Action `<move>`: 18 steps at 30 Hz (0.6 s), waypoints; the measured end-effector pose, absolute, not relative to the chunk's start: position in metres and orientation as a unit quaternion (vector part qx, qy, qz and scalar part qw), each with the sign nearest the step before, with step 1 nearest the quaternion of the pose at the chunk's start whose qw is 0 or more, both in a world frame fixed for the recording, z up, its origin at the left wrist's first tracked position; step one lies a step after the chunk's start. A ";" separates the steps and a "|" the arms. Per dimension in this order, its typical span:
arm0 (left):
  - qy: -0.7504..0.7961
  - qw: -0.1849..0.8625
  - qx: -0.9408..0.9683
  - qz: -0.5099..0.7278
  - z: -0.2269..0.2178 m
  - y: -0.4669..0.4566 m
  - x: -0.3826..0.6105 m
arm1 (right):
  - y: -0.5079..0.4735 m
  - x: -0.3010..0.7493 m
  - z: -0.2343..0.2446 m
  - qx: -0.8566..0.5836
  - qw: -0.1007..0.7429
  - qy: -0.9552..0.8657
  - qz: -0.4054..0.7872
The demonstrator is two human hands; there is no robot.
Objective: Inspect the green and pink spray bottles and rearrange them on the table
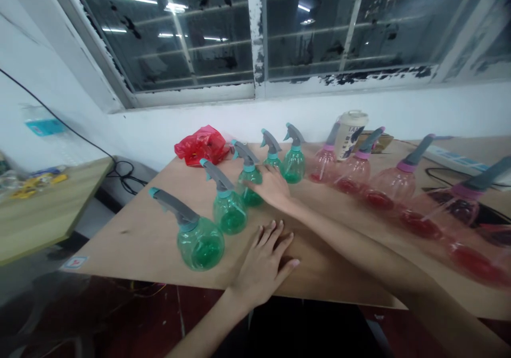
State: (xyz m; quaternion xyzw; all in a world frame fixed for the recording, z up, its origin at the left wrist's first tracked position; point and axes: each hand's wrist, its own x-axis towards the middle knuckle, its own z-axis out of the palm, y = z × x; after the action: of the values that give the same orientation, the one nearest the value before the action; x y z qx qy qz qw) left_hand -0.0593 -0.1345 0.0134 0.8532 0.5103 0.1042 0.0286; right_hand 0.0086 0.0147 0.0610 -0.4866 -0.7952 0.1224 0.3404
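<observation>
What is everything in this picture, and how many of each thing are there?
Clear plastic spray bottles with green liquid: five, grey-and-teal heads, row on the board.
Clear plastic spray bottles with pink collars: at least four, red liquid, grey heads, blurred row to the right.
Flat wooden board: one, light tan, under the bottles.
Crumpled plastic bag: one, red, far edge of the board.
Lidded paper cup: one, cream with dark print, behind the pink-collared bottles.
White plastic power strip: one, white, far right.
Window: one, flaking white frame, above the board.
Left hand: one, flat on the board.
Right hand: one, touching a green-filled bottle.
</observation>
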 end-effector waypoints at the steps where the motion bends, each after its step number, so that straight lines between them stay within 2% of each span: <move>1: 0.508 0.028 0.854 0.108 0.013 -0.134 -0.059 | 0.012 0.013 0.061 -0.487 0.338 -0.797 0.119; 7: 0.505 0.044 0.847 0.160 0.011 -0.134 -0.062 | -0.013 0.060 0.063 -0.474 0.319 -0.812 0.115; 12: 0.498 0.171 0.813 0.248 0.013 -0.138 -0.063 | -0.034 0.119 0.063 -0.453 0.326 -0.818 0.141; 18: 0.569 0.262 0.726 0.284 0.008 -0.122 -0.049 | -0.048 0.187 0.062 -0.430 0.315 -0.821 0.205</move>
State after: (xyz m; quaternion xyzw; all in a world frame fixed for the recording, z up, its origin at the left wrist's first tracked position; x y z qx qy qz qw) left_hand -0.0494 -0.1216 0.0080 0.7261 0.5689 0.2841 0.2615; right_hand 0.1866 -0.0477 0.0617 -0.4301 -0.8208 0.2049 0.3152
